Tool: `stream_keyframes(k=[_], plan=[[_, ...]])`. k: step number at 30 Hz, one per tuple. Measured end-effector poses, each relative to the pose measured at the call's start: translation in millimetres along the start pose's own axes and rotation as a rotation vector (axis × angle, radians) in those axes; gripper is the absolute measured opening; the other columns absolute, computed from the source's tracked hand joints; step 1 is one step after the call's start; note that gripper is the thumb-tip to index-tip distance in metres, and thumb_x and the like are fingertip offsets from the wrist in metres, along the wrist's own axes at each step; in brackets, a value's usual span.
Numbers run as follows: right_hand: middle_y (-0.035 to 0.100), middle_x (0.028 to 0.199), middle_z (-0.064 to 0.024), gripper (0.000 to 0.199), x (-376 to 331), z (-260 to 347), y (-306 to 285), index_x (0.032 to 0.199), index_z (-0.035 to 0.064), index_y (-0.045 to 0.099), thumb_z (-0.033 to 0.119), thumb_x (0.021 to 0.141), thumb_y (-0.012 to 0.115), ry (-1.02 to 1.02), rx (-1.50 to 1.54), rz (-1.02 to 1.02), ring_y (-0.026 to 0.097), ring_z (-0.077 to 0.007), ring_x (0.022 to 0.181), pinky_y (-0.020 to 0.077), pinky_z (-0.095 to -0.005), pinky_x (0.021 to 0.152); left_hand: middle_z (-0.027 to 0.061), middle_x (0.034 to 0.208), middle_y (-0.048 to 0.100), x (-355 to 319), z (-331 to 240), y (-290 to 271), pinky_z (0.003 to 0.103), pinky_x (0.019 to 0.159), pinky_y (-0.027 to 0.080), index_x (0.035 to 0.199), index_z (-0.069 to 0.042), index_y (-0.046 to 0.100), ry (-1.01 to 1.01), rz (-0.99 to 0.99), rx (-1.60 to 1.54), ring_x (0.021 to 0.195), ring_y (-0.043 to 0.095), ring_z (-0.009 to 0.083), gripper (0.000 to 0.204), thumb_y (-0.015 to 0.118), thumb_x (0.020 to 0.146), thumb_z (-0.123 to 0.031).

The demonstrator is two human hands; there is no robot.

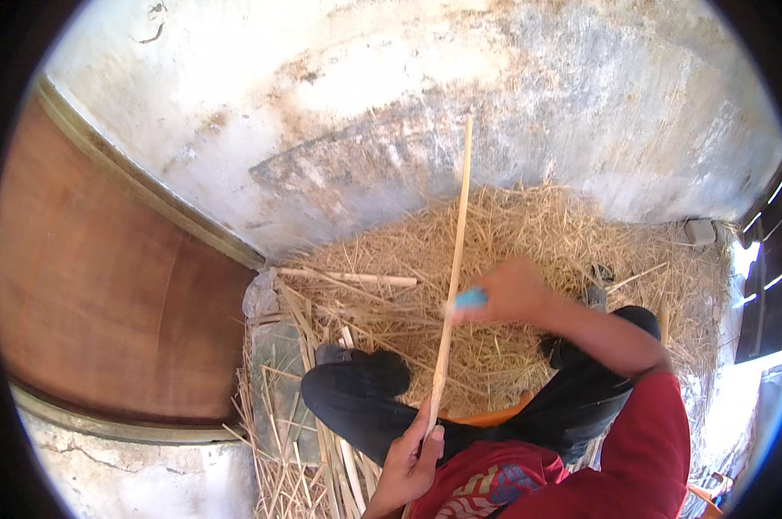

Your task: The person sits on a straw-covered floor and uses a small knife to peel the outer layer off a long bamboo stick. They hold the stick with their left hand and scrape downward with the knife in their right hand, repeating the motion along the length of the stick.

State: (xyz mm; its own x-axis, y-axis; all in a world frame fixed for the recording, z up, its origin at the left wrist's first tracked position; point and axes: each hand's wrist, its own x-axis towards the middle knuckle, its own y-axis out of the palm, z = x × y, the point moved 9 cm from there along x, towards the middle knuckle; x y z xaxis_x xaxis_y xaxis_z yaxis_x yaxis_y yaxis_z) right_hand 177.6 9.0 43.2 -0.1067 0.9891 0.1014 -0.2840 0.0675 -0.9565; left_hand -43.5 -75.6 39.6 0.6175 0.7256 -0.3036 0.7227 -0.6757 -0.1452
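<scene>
A long thin pale stick (457, 233) stands nearly upright in front of me, its top reaching up along the stained wall. My left hand (410, 458) grips the stick near its lower end, above my lap. My right hand (510, 290), blurred, holds a tool with a light blue handle (471, 299) against the stick about halfway up. My legs in dark trousers (365, 389) are folded below, and I wear a red shirt (599, 467).
A heap of dry straw (529, 233) covers the floor by the plastered wall (391, 95). Another short pale stick (356, 278) lies on the straw. A brown wooden door (105, 285) stands at the left. An orange seat edge (495, 417) shows under me.
</scene>
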Motion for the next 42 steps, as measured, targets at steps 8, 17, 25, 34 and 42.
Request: stream_keyframes(k=[8, 17, 25, 34, 42], plan=[[0.057, 0.058, -0.0091, 0.076, 20.6, -214.7, -30.8, 0.069, 0.0079, 0.064, 0.078, 0.081, 0.037, 0.724, 0.028, -0.129, 0.058, -0.0218, 0.052, 0.0474, -0.0362, 0.048, -0.0018, 0.077, 0.045, -23.5, 19.4, 19.1, 0.019, 0.065, 0.038, 0.144, -0.004, 0.032, -0.01, 0.112, -0.005, 0.07, 0.045, 0.0067, 0.055, 0.047, 0.092, 0.005], [0.061, 0.058, -0.0103, 0.073, 11.2, -41.3, 6.9, 0.076, 0.0087, 0.07, 0.077, 0.079, 0.044, 0.142, -0.098, -0.048, 0.06, -0.0259, 0.054, 0.0487, -0.0374, 0.054, 0.002, 0.075, 0.052, -20.6, 14.0, -5.0, 0.022, 0.06, 0.041, 0.134, -0.001, 0.04, -0.05, -0.064, 0.155, 0.065, 0.047, 0.0091, 0.04, 0.047, 0.094, -0.005], [0.051, 0.046, -0.0079, 0.077, -0.9, -64.6, 17.7, 0.062, 0.0024, 0.062, 0.077, 0.077, 0.049, 0.295, 0.142, -0.076, 0.056, -0.0231, 0.047, 0.0472, -0.0397, 0.051, 0.0076, 0.069, 0.047, -25.1, -0.4, 1.4, 0.031, 0.058, 0.041, 0.093, 0.002, 0.056, 0.025, -0.113, 0.193, 0.063, 0.047, 0.0159, 0.011, 0.049, 0.093, -0.006], [0.056, 0.053, -0.0037, 0.081, 28.4, -98.6, -5.7, 0.064, 0.0077, 0.064, 0.081, 0.079, 0.035, 0.297, -0.069, -0.07, 0.057, -0.0165, 0.052, 0.044, -0.0351, 0.042, -0.0005, 0.071, 0.049, -15.2, -8.4, 1.5, 0.018, 0.056, 0.039, 0.144, -0.004, 0.032, 0.128, -0.036, 0.4, 0.06, 0.043, 0.0051, 0.05, 0.046, 0.096, -0.008], [0.053, 0.054, -0.0027, 0.078, 16.8, -96.5, 7.3, 0.065, 0.0115, 0.06, 0.08, 0.083, 0.027, 0.309, -0.056, -0.047, 0.056, -0.0136, 0.054, 0.0472, -0.0311, 0.046, 0.0142, 0.073, 0.051, -36.9, 7.4, -3.7, 0.03, 0.059, 0.042, 0.113, 0.002, 0.057, 0.096, -0.067, 0.296, 0.063, 0.05, 0.021, 0.023, 0.049, 0.094, -0.006]])
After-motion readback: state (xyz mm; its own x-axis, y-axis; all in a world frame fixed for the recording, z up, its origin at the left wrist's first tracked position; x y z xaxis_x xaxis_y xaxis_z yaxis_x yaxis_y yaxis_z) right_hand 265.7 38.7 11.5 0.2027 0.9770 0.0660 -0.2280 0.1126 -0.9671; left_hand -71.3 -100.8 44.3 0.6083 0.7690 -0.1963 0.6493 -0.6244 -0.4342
